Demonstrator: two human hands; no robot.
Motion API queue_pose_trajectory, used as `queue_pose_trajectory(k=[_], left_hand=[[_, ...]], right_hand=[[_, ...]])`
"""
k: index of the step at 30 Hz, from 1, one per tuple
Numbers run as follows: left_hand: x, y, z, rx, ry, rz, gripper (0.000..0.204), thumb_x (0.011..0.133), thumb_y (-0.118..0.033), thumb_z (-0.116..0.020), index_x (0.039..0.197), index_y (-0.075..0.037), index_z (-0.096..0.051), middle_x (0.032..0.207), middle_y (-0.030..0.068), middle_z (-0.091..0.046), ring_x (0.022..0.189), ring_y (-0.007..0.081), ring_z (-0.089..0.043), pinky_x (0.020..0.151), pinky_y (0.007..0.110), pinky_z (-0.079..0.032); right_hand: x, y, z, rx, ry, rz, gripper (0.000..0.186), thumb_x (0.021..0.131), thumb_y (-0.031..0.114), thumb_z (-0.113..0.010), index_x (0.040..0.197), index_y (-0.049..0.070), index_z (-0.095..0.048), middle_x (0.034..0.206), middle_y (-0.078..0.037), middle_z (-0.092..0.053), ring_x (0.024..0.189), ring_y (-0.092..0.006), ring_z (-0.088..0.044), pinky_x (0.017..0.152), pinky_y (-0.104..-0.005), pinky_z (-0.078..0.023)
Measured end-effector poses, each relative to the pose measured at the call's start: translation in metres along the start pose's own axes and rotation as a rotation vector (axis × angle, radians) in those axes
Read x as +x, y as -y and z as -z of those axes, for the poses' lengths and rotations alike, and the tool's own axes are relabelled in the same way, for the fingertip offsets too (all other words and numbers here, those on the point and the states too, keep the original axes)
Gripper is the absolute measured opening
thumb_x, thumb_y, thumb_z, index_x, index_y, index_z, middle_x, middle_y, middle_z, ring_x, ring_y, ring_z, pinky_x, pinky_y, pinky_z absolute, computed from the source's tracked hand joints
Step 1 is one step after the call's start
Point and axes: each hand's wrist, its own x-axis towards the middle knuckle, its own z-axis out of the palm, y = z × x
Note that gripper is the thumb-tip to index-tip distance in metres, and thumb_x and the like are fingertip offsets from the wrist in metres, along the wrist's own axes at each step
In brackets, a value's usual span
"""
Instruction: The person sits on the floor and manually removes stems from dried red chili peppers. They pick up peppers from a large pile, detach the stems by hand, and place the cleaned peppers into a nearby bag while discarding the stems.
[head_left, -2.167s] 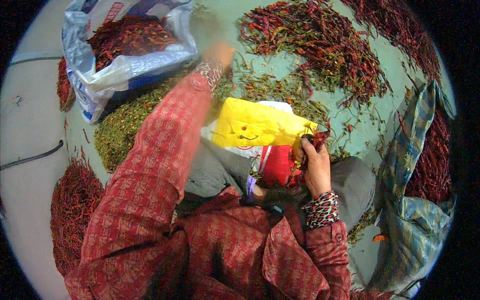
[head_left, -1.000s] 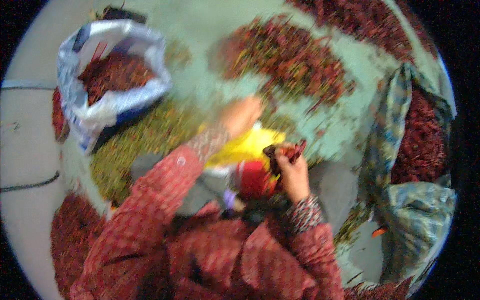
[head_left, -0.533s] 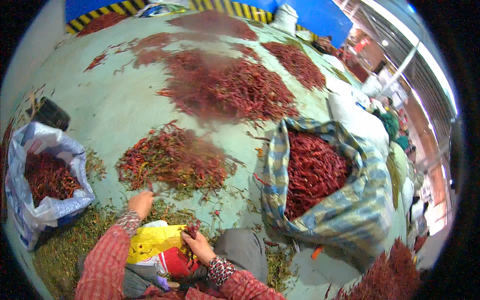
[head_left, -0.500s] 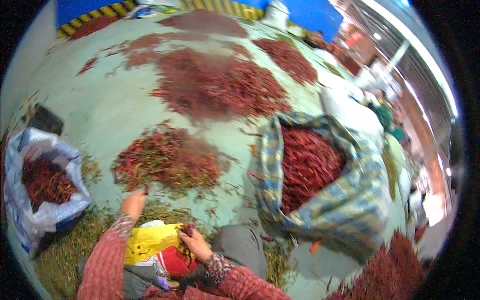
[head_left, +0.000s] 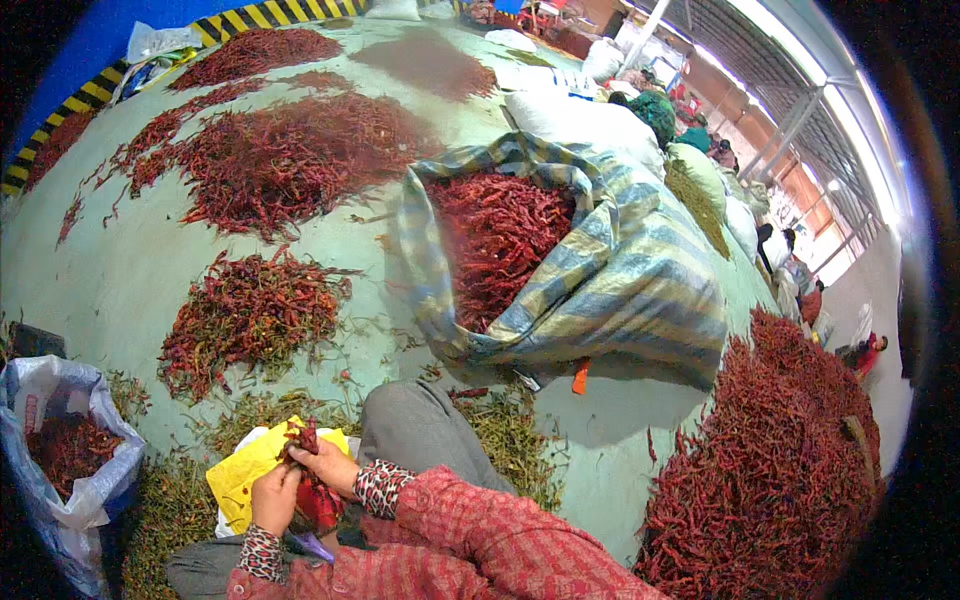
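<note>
Over my lap, my right hand (head_left: 328, 467) is closed around a small bunch of dried red chili peppers (head_left: 303, 434) that stick up past the fingers. Right beside it, my left hand (head_left: 274, 498) has its fingers pinched together at the lower end of the bunch; whatever is between them is too small to tell. Under both hands a yellow plastic sheet or bag (head_left: 238, 478) is spread on my lap, with more red chilies partly hidden by the hands. Ahead lies a pile of chilies mixed with green stems (head_left: 250, 325).
A blue-and-white striped sack (head_left: 640, 300) full of red chilies lies open at centre right. At the left stands a white-blue bag (head_left: 105, 500) with chilies inside. A large chili heap (head_left: 760, 470) fills the right; another pile (head_left: 290, 155) lies farther off. Loose stems (head_left: 170, 530) surround my legs.
My view has swung to the right. My left hand has come from the mixed pile back to my lap and met my right hand at the chilies.
</note>
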Motion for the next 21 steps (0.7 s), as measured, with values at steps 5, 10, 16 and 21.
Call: queue_pose_trajectory(k=[5,10,16,21], left_hand=[[-0.001,0.02,0.005,-0.546,-0.03,0.152,0.026,0.084,-0.012,-0.045,0.106,0.001,-0.05,0.091,0.0014,-0.053,0.077,0.0085,-0.049,0.07,0.021,-0.04],[-0.008,0.009,0.001,-0.412,-0.124,0.003,0.024,0.082,-0.007,-0.047,0.104,0.001,-0.049,0.095,0.0056,-0.054,0.085,0.0134,-0.05,0.078,0.024,-0.04],[-0.01,-0.009,-0.001,-0.318,-0.278,-0.054,0.008,0.08,-0.005,-0.049,0.083,0.002,-0.052,0.08,0.0049,-0.051,0.073,0.0131,-0.049,0.067,0.025,-0.041],[-0.009,0.016,0.009,-0.486,-0.153,0.113,0.015,0.084,-0.013,-0.046,0.09,-0.001,-0.053,0.075,-0.001,-0.052,0.062,0.0069,-0.046,0.055,0.02,-0.038]], right_hand=[[-0.009,0.015,-0.002,-0.016,0.116,0.018,0.023,0.085,0.017,-0.047,0.104,0.004,-0.05,0.09,0.001,-0.052,0.081,-0.0078,-0.047,0.074,-0.0224,-0.039],[-0.01,0.01,-0.002,-0.086,0.097,-0.001,0.023,0.084,0.016,-0.048,0.103,0.003,-0.051,0.089,0.0,-0.052,0.081,-0.0089,-0.047,0.074,-0.0235,-0.039],[-0.012,0.0,0.001,-0.049,0.191,-0.008,0.024,0.082,0.019,-0.052,0.101,0.005,-0.052,0.082,0.002,-0.051,0.072,-0.0059,-0.044,0.066,-0.0202,-0.038],[-0.021,0.03,-0.011,-0.2,0.258,-0.009,0.025,0.082,0.022,-0.053,0.101,0.006,-0.052,0.081,0.003,-0.05,0.071,-0.005,-0.043,0.062,-0.0188,-0.037]])
